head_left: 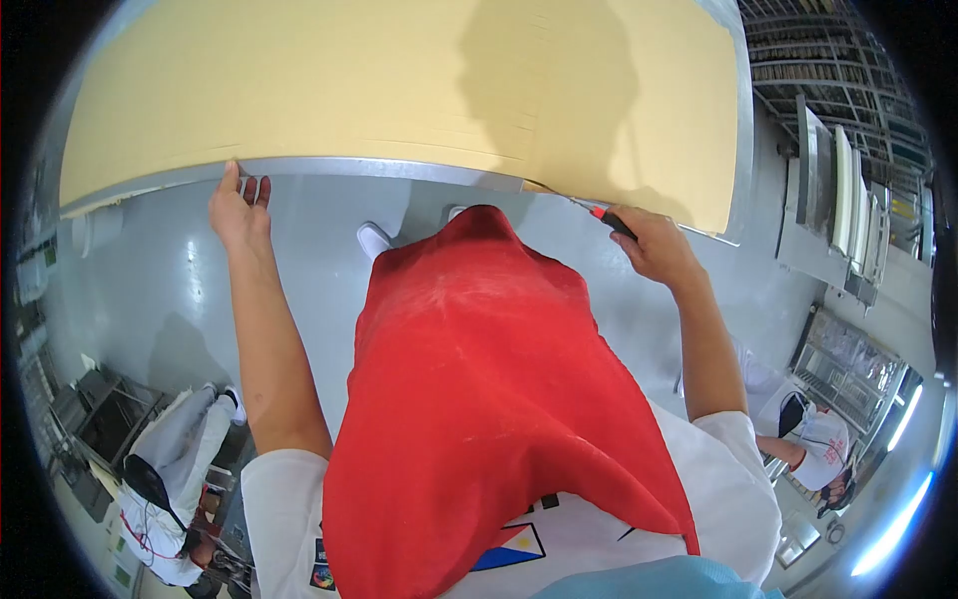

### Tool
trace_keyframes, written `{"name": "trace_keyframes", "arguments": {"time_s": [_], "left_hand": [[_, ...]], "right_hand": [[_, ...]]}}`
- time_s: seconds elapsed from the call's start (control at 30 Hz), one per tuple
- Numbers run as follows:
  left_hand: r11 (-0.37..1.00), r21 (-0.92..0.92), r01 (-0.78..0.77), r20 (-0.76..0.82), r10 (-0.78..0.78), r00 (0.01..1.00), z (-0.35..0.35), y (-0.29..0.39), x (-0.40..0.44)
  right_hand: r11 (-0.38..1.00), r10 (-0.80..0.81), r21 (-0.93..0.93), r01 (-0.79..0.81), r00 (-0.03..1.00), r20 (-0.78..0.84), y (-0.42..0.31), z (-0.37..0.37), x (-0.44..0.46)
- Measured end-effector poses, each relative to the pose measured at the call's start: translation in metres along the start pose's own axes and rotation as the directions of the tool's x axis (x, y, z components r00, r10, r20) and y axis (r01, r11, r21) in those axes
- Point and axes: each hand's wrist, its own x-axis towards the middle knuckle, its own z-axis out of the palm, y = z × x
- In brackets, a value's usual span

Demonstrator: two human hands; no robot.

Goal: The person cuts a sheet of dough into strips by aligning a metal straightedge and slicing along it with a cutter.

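Note:
A wide, flat yellow sheet (299,80) lies across the work surface in front of me, with faint lines on its top. Along its near edge runs a long metal strip (379,168). My left hand (241,212) grips this strip near its left part, one digit on top and the other fingers bent in front of it. In my right hand (654,245) is a knife (604,217) with a red and black handle, fingers closed round it. Its thin blade points left and lies along the near edge of the sheet, close to the strip's right end.
A red cloth (469,369) hangs over my front. One person (175,479) in white is at the lower left, another (813,444) at the lower right. Metal racks (828,60) and upright panels (838,190) stand on the right. Grey floor (299,270) shows below the edge.

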Motion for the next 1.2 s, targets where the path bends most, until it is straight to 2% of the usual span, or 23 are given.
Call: {"name": "trace_keyframes", "arguments": {"time_s": [0.07, 0.13, 0.17, 0.23, 0.37, 0.43, 0.47, 0.53, 0.57, 0.63, 0.67, 0.7, 0.8, 0.87, 0.93, 1.0, 1.03, 1.1, 1.2], "left_hand": [[1.000, -0.008, 0.002, -0.004, -0.002, 1.000, 0.000, -0.001, 0.001], [1.000, -0.013, 0.009, -0.010, -0.009, 1.000, 0.000, -0.002, 0.000], [1.000, -0.013, 0.010, -0.013, -0.010, 1.000, -0.001, -0.003, -0.001], [1.000, -0.014, 0.012, -0.014, -0.013, 1.000, 0.000, -0.002, 0.001], [1.000, -0.005, 0.030, -0.004, -0.030, 1.000, -0.004, -0.002, 0.013], [1.000, -0.014, 0.027, -0.010, -0.027, 1.000, -0.010, -0.009, 0.020], [0.999, -0.022, 0.040, 0.036, -0.039, 0.999, -0.011, -0.011, 0.023], [0.998, -0.040, 0.046, 0.073, -0.043, 0.996, -0.009, -0.007, 0.021], [0.998, -0.049, 0.045, 0.064, -0.042, 0.997, -0.004, -0.004, 0.013], [0.998, -0.039, 0.049, 0.128, -0.044, 0.991, -0.010, -0.005, 0.020], [0.997, -0.058, 0.052, 0.090, -0.047, 0.995, -0.006, -0.004, 0.017], [0.995, -0.079, 0.058, 0.055, -0.054, 0.997, -0.002, -0.003, 0.014], [0.991, -0.120, 0.064, 0.082, -0.055, 0.995, 0.000, 0.002, 0.009], [0.988, -0.144, 0.049, 0.093, -0.036, 0.995, 0.003, 0.000, 0.009], [0.984, -0.175, 0.045, 0.096, -0.028, 0.995, 0.001, 0.002, 0.008], [0.871, -0.450, 0.198, 0.131, -0.154, 0.979, -0.004, 0.003, 0.004], [0.833, -0.508, 0.220, 0.158, -0.161, 0.974, -0.005, 0.002, 0.004], [0.832, -0.509, 0.222, 0.156, -0.164, 0.974, -0.003, -0.003, -0.001], [0.891, -0.408, 0.199, 0.163, -0.144, 0.976, 0.006, 0.001, -0.014]], "right_hand": [[0.999, 0.020, -0.047, -0.021, 1.000, -0.008, -0.009, 0.000, 0.003], [0.982, 0.147, -0.123, -0.146, 0.989, -0.002, -0.021, 0.001, 0.004], [0.981, 0.153, -0.123, -0.152, 0.988, 0.001, -0.022, 0.003, 0.000], [0.946, 0.264, -0.215, -0.241, 0.961, 0.086, -0.024, 0.003, -0.004], [0.910, 0.334, -0.315, -0.270, 0.927, 0.168, -0.019, -0.002, -0.045], [0.960, 0.272, -0.100, -0.261, 0.955, 0.118, -0.025, -0.007, -0.051], [0.964, 0.256, -0.109, -0.243, 0.958, 0.127, -0.036, -0.009, -0.043], [0.997, -0.066, 0.042, 0.071, 0.992, -0.105, -0.072, -0.005, -0.006], [0.979, -0.166, 0.093, 0.179, 0.977, -0.136, -0.089, 0.001, 0.023], [0.937, -0.329, 0.069, 0.342, 0.933, -0.149, -0.145, 0.011, 0.087], [0.898, -0.423, 0.041, 0.438, 0.885, -0.195, -0.180, 0.017, 0.116], [0.913, -0.395, 0.042, 0.405, 0.906, -0.154, -0.214, 0.024, 0.141], [0.857, -0.515, -0.078, 0.510, 0.843, -0.156, -0.282, 0.041, 0.199], [0.879, -0.449, -0.211, 0.427, 0.891, -0.069, -0.307, 0.045, 0.223], [0.875, -0.441, -0.242, 0.419, 0.896, -0.047, -0.309, 0.052, 0.236], [0.891, -0.438, -0.196, 0.411, 0.891, -0.122, -0.308, 0.056, 0.238], [0.880, -0.452, -0.212, 0.425, 0.886, -0.102, -0.314, 0.051, 0.237], [0.943, -0.294, -0.183, 0.279, 0.954, -0.060, -0.323, 0.038, 0.238], [0.926, -0.327, -0.211, 0.314, 0.945, -0.026, -0.329, -0.005, 0.250]]}}
